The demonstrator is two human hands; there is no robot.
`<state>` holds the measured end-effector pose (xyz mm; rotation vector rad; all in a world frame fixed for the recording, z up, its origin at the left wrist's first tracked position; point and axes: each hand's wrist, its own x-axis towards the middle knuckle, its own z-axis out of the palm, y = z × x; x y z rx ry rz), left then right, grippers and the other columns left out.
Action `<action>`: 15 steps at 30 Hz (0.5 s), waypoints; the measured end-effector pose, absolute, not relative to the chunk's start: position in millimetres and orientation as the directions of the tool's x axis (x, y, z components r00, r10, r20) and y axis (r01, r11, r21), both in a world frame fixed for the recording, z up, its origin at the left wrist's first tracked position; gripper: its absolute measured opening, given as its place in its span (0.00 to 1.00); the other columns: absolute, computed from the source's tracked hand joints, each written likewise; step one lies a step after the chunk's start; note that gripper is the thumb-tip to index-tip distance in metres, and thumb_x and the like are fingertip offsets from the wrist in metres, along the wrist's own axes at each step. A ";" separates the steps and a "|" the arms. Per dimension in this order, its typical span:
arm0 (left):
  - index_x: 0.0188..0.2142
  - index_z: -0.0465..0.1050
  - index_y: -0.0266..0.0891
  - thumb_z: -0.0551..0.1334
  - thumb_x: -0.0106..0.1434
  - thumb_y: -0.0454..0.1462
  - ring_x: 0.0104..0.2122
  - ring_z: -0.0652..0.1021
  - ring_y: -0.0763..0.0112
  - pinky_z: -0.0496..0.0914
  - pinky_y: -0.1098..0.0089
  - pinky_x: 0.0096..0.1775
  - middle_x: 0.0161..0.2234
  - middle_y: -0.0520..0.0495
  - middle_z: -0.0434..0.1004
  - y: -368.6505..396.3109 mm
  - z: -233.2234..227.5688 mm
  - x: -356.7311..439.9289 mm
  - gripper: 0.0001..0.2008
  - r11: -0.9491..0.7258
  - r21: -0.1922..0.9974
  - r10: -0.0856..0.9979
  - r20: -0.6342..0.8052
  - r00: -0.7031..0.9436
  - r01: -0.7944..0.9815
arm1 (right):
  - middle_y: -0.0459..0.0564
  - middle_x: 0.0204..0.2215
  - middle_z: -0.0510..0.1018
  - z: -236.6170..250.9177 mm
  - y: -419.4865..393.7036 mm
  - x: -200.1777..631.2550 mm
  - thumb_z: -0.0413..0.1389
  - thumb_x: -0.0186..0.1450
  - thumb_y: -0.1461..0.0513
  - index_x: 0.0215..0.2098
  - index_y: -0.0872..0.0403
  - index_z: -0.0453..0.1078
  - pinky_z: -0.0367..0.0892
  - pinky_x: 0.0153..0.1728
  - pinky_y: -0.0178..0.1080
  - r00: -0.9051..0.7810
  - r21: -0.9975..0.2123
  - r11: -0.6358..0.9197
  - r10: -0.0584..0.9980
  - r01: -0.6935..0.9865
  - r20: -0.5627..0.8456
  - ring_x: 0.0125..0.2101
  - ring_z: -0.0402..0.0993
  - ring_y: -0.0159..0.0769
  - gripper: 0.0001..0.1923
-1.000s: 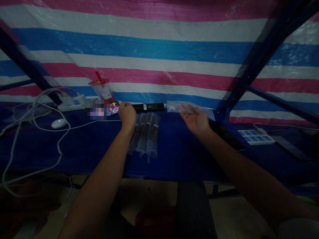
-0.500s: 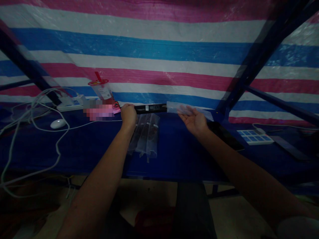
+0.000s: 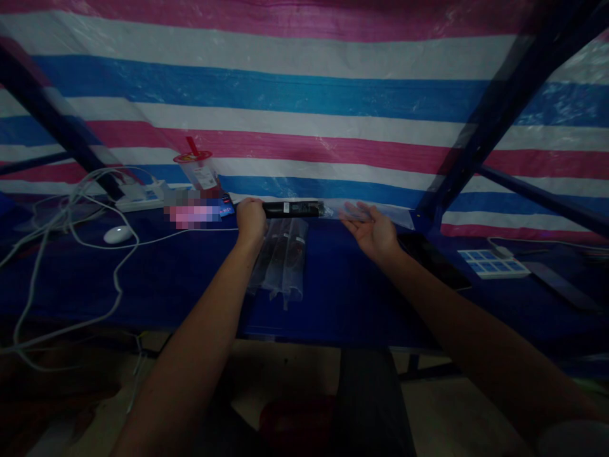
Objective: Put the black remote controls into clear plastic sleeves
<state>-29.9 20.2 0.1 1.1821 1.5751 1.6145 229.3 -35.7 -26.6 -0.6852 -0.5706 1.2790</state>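
- Black bar (image 3: 294, 209), firmly clenched in the left grip (image 3: 251, 219), was held beyond the bagged pieces (image 3: 288, 266)!
- The clear sleeve (image 3: 399, 217) was grasped by the right grip (image 3: 373, 231), mouth at the bar's tip!
- Straight alignment was needed, the mouth kept open.
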 end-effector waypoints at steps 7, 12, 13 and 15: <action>0.31 0.69 0.38 0.55 0.60 0.33 0.15 0.64 0.74 0.57 0.72 0.19 0.19 0.53 0.62 4.9 6.6 -16.4 0.05 -0.091 0.996 0.964 0.083 -0.254 -0.019 | 0.55 0.43 0.82 -25.8 -43.9 216.8 0.50 0.71 0.57 0.42 0.52 0.70 0.73 0.52 0.55 0.164 -0.764 0.154 0.984 -0.627 0.065 0.42 0.82 0.45 0.10; 0.32 0.69 0.35 0.59 0.64 0.34 0.16 0.69 0.73 0.66 0.70 0.20 0.22 0.51 0.69 -1.9 8.0 -10.1 0.04 -0.057 0.990 0.997 0.051 -0.053 -0.126 | 0.55 0.43 0.81 -22.8 -46.8 212.8 0.52 0.69 0.59 0.43 0.54 0.70 0.73 0.51 0.58 0.161 -0.764 0.184 0.981 -0.619 0.107 0.41 0.81 0.46 0.09; 0.32 0.69 0.34 0.60 0.65 0.34 0.16 0.70 0.73 0.68 0.70 0.21 0.22 0.50 0.70 -2.3 7.3 -9.6 0.05 -0.046 0.987 0.999 0.043 -0.019 -0.155 | 0.54 0.43 0.81 -22.1 -47.1 212.6 0.53 0.69 0.59 0.43 0.53 0.70 0.73 0.51 0.58 0.153 -0.762 0.189 0.981 -0.619 0.119 0.42 0.81 0.46 0.08; 0.32 0.69 0.33 0.61 0.67 0.34 0.17 0.72 0.74 0.70 0.71 0.22 0.23 0.48 0.72 -3.0 5.8 -8.9 0.07 -0.025 0.980 0.999 0.033 0.035 -0.199 | 0.52 0.43 0.81 -20.5 -47.9 212.3 0.55 0.67 0.60 0.41 0.53 0.70 0.73 0.52 0.57 0.133 -0.762 0.193 0.981 -0.618 0.141 0.42 0.81 0.45 0.06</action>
